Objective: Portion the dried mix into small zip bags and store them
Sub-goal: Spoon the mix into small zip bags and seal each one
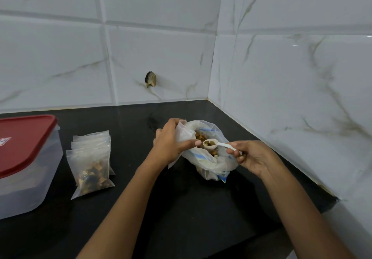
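Observation:
A large clear plastic bag of brown dried mix stands open on the black counter near the wall corner. My left hand grips the bag's left rim and holds a small clear zip bag against it. My right hand pinches the handle of a small white scoop, which carries a few pieces of mix just above the big bag's opening. To the left lies a filled small zip bag on top of a stack of empty small zip bags.
A clear plastic storage box with a red lid stands shut at the left edge of the counter. White marble-pattern tiled walls close the counter at the back and on the right. A dark hole marks the back wall.

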{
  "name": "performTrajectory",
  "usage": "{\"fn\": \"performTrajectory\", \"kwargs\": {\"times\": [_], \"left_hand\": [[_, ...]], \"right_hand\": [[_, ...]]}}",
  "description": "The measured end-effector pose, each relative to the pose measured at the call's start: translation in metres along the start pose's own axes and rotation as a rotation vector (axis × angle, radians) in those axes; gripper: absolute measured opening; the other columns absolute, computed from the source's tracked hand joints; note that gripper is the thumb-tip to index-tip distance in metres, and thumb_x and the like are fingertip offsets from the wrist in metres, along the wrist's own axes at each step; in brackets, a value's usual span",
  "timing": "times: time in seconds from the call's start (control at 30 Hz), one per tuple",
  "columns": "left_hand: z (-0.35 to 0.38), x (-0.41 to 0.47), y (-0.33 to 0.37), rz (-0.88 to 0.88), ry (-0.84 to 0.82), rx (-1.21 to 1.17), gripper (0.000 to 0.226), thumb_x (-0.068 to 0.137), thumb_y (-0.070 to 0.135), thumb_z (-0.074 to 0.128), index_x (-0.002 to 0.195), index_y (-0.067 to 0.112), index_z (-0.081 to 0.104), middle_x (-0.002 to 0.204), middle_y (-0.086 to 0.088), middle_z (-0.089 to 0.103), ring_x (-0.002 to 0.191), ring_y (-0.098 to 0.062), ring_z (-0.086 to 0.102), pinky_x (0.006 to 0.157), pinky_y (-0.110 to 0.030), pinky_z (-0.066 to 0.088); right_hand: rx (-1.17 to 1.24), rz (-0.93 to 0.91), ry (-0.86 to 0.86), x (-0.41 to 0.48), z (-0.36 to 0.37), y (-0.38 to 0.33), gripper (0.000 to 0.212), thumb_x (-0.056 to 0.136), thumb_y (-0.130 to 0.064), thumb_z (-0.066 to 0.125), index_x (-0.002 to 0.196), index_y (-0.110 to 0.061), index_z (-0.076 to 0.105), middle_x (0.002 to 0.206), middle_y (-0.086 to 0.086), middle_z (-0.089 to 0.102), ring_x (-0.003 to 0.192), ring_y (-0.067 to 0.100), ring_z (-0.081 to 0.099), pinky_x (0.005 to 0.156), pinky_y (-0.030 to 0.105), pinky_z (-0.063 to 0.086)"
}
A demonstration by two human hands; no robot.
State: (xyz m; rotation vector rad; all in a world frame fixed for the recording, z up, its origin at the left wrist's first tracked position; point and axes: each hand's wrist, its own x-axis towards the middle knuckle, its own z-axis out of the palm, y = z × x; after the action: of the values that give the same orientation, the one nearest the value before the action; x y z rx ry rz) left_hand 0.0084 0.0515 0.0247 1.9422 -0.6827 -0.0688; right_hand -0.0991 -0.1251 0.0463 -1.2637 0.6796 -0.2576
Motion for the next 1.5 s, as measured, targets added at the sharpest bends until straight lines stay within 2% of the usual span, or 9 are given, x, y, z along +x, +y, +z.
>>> {"fn": "performTrajectory", "kwargs": {"times": [0.13,0.33,0.63,0.73,0.93,1.17,1.23,1.4,1.5], "left_hand": [[0.0,-0.002,0.008,0.027,-0.063,-0.006,0.084,0.066,0.04,0.079,0.134,0.022,0.034,0.118,0.012,0.038,0.107,-0.007,0.042,0.083,-0.018,0.039],[-0.001,-0.004,0.006,0.068,-0.08,0.096,0.08,0.061,0.061,0.074,0.124,0.024,0.043,0.117,0.008,0.043,0.11,-0.012,0.045,0.09,-0.029,0.046],[-0.003,-0.004,0.004,0.07,-0.108,0.092,0.073,0.052,0.068,0.069,0.114,0.035,0.048,0.112,0.007,0.055,0.104,-0.013,0.054,0.088,-0.034,0.051],[-0.006,-0.006,0.004,0.09,-0.091,0.014,0.059,0.066,0.043,0.079,0.115,0.026,0.051,0.106,0.009,0.058,0.094,-0.006,0.057,0.076,-0.02,0.048],[-0.006,-0.008,0.005,0.103,-0.013,-0.027,0.042,0.073,0.034,0.076,0.106,0.028,0.052,0.095,0.015,0.059,0.086,-0.002,0.058,0.07,-0.012,0.047],[-0.004,-0.008,0.005,0.072,0.006,-0.107,0.044,0.073,0.032,0.076,0.108,0.028,0.05,0.096,0.014,0.059,0.087,-0.004,0.06,0.072,-0.016,0.049],[-0.003,-0.009,0.006,0.061,0.006,-0.124,0.044,0.074,0.032,0.076,0.109,0.028,0.05,0.097,0.013,0.06,0.088,-0.004,0.06,0.071,-0.015,0.049],[-0.003,-0.008,0.011,0.01,-0.012,-0.09,0.057,0.074,0.035,0.075,0.12,0.021,0.045,0.106,0.011,0.052,0.092,-0.003,0.053,0.069,-0.013,0.042],[-0.003,-0.006,0.012,-0.034,-0.07,0.051,0.065,0.075,0.031,0.075,0.128,0.015,0.039,0.111,0.008,0.045,0.096,-0.008,0.046,0.072,-0.018,0.04]], "right_hand": [[0.005,-0.041,-0.026,-0.004,-0.003,-0.003,0.019,0.093,0.004,0.041,0.095,0.007,0.06,0.068,0.015,0.058,0.033,0.005,0.046,0.033,0.011,0.035],[0.025,-0.161,-0.114,-0.027,0.001,-0.024,0.022,0.091,0.003,0.046,0.079,0.001,0.064,0.061,0.009,0.058,0.037,0.003,0.044,0.036,0.01,0.033],[-0.206,-0.211,-0.182,-0.036,0.035,-0.025,0.016,0.092,-0.001,0.05,0.095,0.002,0.065,0.065,0.009,0.06,0.046,0.006,0.045,0.037,0.012,0.034],[-0.466,-0.429,-0.159,-0.032,0.042,-0.018,0.018,0.092,-0.005,0.053,0.1,-0.003,0.068,0.064,0.003,0.063,0.048,0.004,0.049,0.042,0.011,0.037],[-0.89,-1.037,-0.102,-0.035,0.044,-0.006,0.022,0.088,-0.003,0.055,0.092,-0.012,0.074,0.081,-0.002,0.065,0.061,-0.006,0.057,0.06,0.004,0.044],[-1.229,-1.558,-0.05,-0.03,0.037,-0.003,0.022,0.07,-0.012,0.059,0.085,-0.006,0.074,0.08,0.007,0.073,0.069,0.02,0.069,0.065,0.022,0.054],[-1.213,-1.535,-0.046,-0.029,0.034,-0.001,0.022,0.071,-0.007,0.059,0.088,-0.007,0.074,0.082,0.006,0.073,0.071,0.019,0.068,0.069,0.022,0.052],[-0.723,-1.027,0.138,-0.037,0.023,-0.01,0.022,0.087,-0.003,0.058,0.096,-0.015,0.074,0.074,-0.007,0.066,0.06,-0.001,0.059,0.063,0.006,0.047],[-0.964,-0.844,0.221,-0.03,0.015,-0.009,0.021,0.091,-0.008,0.054,0.103,-0.01,0.071,0.082,0.002,0.067,0.065,0.006,0.058,0.058,0.005,0.043]]}}
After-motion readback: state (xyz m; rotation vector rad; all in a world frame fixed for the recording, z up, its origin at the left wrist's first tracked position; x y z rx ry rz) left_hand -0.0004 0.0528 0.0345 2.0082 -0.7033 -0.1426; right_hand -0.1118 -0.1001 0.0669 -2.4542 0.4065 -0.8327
